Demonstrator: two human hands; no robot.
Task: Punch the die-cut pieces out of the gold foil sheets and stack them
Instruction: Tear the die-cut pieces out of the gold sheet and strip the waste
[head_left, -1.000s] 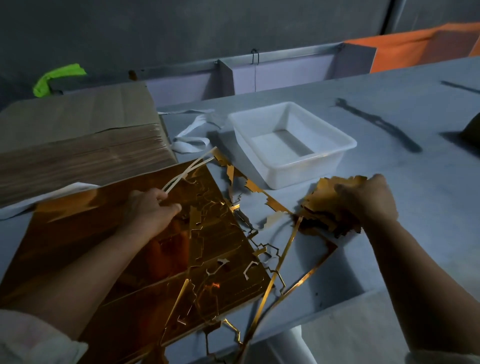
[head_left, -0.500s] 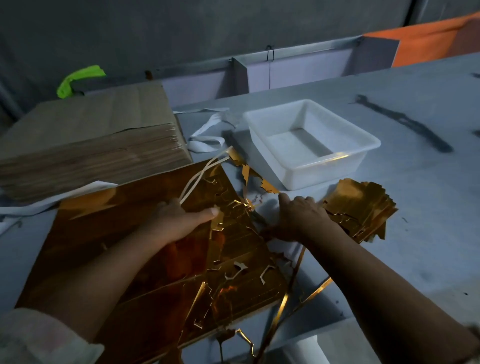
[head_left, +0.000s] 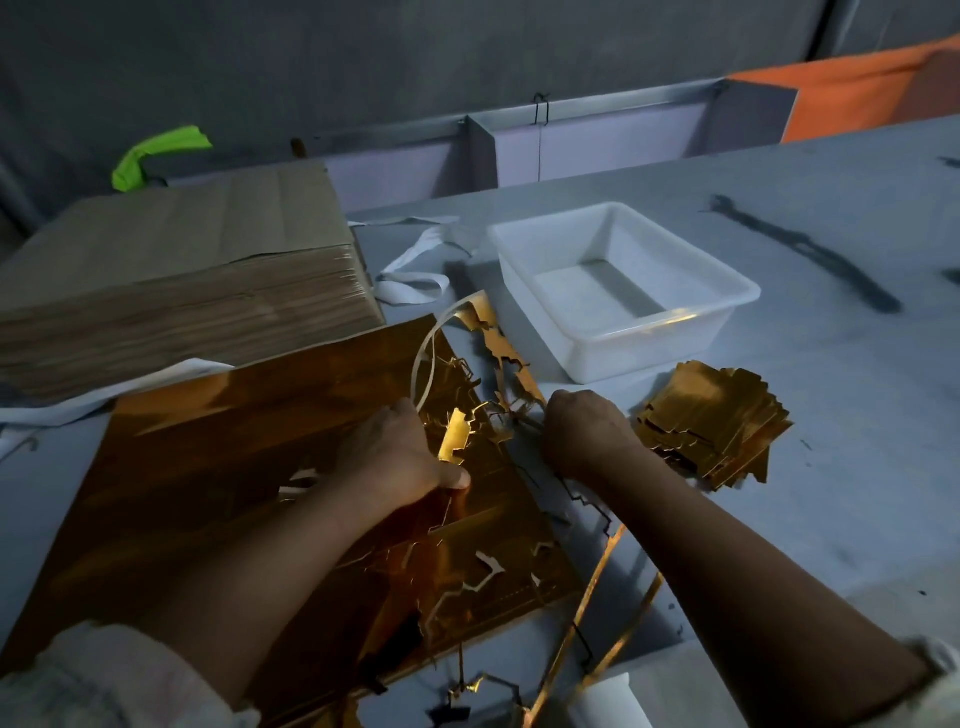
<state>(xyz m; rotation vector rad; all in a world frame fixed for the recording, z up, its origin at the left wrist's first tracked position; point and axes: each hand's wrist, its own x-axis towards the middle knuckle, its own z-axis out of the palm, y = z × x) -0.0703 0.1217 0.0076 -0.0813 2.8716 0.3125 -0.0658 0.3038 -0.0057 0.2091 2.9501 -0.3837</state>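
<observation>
Now, lower left, sheet (head_left: 234, 467) lies flat under left hand (head_left: 400, 457), which rests on it gripping a pale strip (head_left: 420, 358). The right hand (head_left: 587, 431), on the stack (head_left: 717, 426) a second ago, is back at centre, fingers curled pinching jagged scrap (head_left: 501, 358). Stack lies right of it, near tub (head_left: 675, 335). Likely one batch stacked, next punch-out starting.

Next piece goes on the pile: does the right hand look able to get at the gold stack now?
Probably yes: the stack lies just beside the right hand, nothing between them, and the tub sits farther back.
</observation>
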